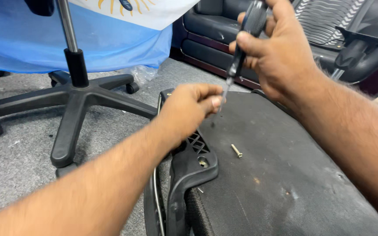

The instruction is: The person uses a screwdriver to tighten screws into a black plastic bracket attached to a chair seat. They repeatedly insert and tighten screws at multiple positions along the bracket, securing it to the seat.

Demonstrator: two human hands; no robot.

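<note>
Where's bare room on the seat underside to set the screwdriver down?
The black seat underside is bare right of the loose bolt, below the right hand holding the screwdriver. It is crowded by the left hand and the armrest bracket. Grey carpet left of the chair base is also free.

Colours as I see them: screwdriver [246, 39] in my right hand [281, 52], black handle; loose screw [236, 150] at 6 o'clock, brass; seat panel [285, 175], charcoal weave; armrest bracket [189, 170], black; carpet [18, 157], grey; cloth [110, 39] at 10 o'clock, blue and white
</note>
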